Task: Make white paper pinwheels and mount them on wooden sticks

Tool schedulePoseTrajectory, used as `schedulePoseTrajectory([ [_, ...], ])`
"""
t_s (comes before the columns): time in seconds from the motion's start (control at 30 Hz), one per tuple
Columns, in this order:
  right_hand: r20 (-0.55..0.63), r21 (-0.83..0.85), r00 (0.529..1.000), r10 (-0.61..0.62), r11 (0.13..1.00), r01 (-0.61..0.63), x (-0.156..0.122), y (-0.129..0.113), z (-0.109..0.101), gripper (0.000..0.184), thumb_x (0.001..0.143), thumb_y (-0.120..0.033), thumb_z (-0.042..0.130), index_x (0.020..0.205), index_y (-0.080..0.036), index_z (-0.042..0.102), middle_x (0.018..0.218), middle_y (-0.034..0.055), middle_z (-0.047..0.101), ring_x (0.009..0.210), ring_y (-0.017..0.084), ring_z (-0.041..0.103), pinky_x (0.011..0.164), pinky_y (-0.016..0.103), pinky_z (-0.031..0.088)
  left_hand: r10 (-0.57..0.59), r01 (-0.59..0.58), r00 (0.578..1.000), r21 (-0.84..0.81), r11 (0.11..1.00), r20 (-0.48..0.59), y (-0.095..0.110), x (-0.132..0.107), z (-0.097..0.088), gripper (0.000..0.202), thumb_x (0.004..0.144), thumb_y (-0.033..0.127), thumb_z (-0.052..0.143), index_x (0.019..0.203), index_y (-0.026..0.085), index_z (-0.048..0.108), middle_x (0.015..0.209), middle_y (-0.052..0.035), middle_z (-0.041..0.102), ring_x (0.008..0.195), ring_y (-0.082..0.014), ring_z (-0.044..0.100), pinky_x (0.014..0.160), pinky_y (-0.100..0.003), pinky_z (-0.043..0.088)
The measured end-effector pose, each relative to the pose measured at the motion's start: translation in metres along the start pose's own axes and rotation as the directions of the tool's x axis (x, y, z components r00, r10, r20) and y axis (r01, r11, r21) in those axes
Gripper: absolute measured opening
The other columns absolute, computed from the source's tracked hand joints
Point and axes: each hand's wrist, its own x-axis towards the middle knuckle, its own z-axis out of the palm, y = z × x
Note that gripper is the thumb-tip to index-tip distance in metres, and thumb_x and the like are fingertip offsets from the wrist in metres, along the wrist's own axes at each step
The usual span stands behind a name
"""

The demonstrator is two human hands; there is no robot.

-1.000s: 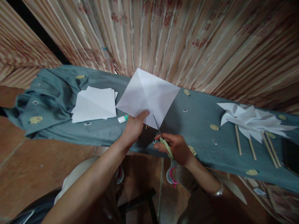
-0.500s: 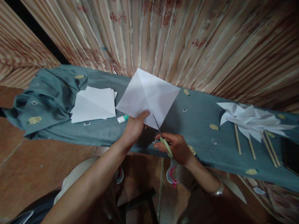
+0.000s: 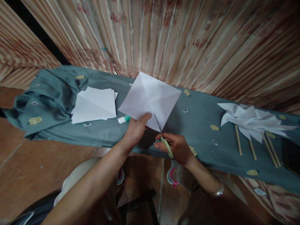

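silvery bracelet (image 3: 219, 190), pink-trimmed grey shoes (image 3: 171, 174), bare forearms (image 3: 97, 175)

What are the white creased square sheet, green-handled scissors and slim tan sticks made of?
White sheet: probably matte paper, from its crisp fold lines. Scissors: slim grey blades, likely metal; pale-green handles, likely plastic by their even colour. Tan sticks: dull, perhaps wood or bamboo by colour; I can't tell which.

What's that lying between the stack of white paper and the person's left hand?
In the head view, a white tube with a green end lies there on the blue-green cloth, its green end toward the left hand.
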Motion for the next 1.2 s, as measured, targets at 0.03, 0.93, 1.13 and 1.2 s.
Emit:
schedulePoseTrajectory([
  [0.03, -0.004, -0.015, 1.0, -0.007, 1.0, 0.007, 0.0, 0.0, 0.0, 0.036, 0.071, -0.052, 0.069, 0.084, -0.018, 0.067, 0.06, -0.0014, 0.058, 0.054, 0.011, 0.051, 0.05, 0.022, 0.04, -0.003, 0.003, 1.0, 0.007, 1.0, 0.004, 0.001, 0.0, 0.0, 0.025, 0.066, 0.035, 0.062, 0.081, 0.015, 0.062, 0.092, -0.0085, 0.069, 0.089, -0.025, 0.062, 0.087, -0.038, 0.046],
  [0.93, -0.002, 0.02, 0.999, 0.042, 0.999, -0.042, 0.002, 0.006, 0.0, 0.037, 0.069, -0.049, 0.07, 0.086, -0.017, 0.069, 0.06, -0.0011, 0.06, 0.054, 0.012, 0.051, 0.051, 0.022, 0.042, 0.071, -0.071, 0.997, -0.018, 0.997, -0.024, -0.001, 0.002, -0.004, 0.045, 0.064, 0.03, 0.071, 0.106, 0.013, 0.062, 0.096, -0.01, 0.071, 0.086, -0.0226, 0.064, 0.078, -0.033, 0.05],
  [1.13, -0.012, 0.024, 0.999, 0.04, 0.999, -0.04, 0.003, 0.008, 0.0, 0.031, 0.07, -0.044, 0.069, 0.086, -0.017, 0.069, 0.061, -0.0008, 0.062, 0.056, 0.013, 0.054, 0.052, 0.022, 0.042, 0.043, -0.043, 0.999, -0.034, 0.999, 0.002, 0.002, -0.001, -0.002, 0.048, 0.065, 0.03, 0.07, 0.109, 0.012, 0.061, 0.097, -0.0105, 0.071, 0.085, -0.0231, 0.065, 0.079, -0.035, 0.05],
  [1.2, -0.012, 0.026, 0.999, 0.039, 0.999, -0.039, 0.003, 0.008, 0.0, 0.03, 0.07, -0.043, 0.069, 0.087, -0.017, 0.069, 0.06, -0.0012, 0.061, 0.055, 0.012, 0.053, 0.051, 0.022, 0.042, 0.045, -0.045, 0.999, -0.02, 0.999, -0.002, 0.003, -0.002, -0.002, 0.047, 0.065, 0.029, 0.07, 0.108, 0.012, 0.061, 0.098, -0.0107, 0.071, 0.086, -0.0232, 0.065, 0.08, -0.034, 0.05],
])
